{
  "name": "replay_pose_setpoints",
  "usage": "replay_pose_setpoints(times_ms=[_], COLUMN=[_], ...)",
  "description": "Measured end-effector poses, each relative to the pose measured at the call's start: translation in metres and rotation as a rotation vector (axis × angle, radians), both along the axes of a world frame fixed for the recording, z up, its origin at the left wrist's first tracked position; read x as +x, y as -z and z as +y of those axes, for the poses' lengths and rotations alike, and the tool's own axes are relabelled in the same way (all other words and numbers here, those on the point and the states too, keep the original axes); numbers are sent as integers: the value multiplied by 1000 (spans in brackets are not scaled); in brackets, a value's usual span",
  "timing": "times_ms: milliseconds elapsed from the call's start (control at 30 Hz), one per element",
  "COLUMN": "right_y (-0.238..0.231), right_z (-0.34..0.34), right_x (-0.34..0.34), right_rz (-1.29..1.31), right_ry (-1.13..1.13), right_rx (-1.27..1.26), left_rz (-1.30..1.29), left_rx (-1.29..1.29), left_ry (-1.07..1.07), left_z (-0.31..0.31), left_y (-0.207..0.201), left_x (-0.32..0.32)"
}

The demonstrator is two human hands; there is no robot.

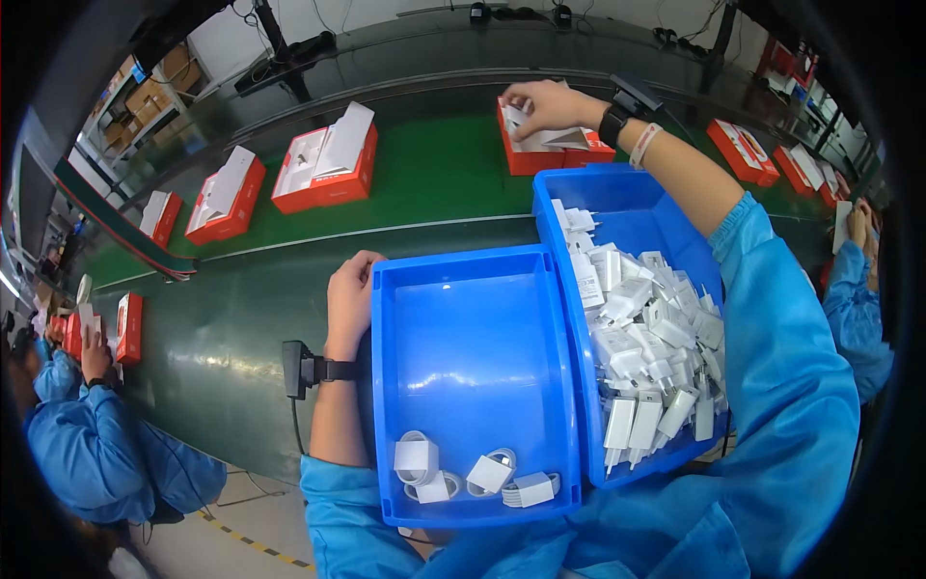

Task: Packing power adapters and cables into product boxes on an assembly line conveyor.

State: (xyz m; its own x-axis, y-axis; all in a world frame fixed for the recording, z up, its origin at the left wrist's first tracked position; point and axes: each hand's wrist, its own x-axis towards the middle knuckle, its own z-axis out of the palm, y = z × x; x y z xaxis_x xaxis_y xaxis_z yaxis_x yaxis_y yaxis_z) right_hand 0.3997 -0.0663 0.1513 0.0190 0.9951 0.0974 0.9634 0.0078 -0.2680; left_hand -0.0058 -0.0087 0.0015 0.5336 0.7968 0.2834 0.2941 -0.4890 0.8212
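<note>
My right hand (554,106) reaches over a red box with a white inside (527,162) on the green belt. Its fingers are curled down into the box; what they pinch, if anything, is hidden. At the far left corner of a blue bin (473,256), my left hand (351,294) has its fingers bent against the rim. Several coiled white cables with white paper bands (491,471) lie at the near end of this bin. Beside it on the right, a second blue bin (617,183) holds a heap of white plug chargers (637,333).
Opened red boxes (328,188) with raised white flaps stand along the green belt (424,174). More red boxes (741,154) lie farther right. Co-workers in blue sleeves are at the left (106,454) and right (854,309). Behind the belt runs a dark ledge (386,72).
</note>
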Motion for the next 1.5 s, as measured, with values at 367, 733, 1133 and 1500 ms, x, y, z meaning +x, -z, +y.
replay_pose_setpoints(times_ms=[367,733,1133,1500], right_y=[3,-12,-11,36], right_z=[0,-5,-26,-59], right_x=[28,23,30,58], right_rz=[-194,-221,-173,-263], right_ry=[113,127,121,222], right_rx=[-365,-529,-509,-271], left_rz=[75,-5,15,13], left_rx=[16,-4,25,29], left_ry=[15,7,1,33], left_z=[0,2,3,-6], left_y=[-14,-10,-8,-16], left_x=[-5,-7,-10,0])
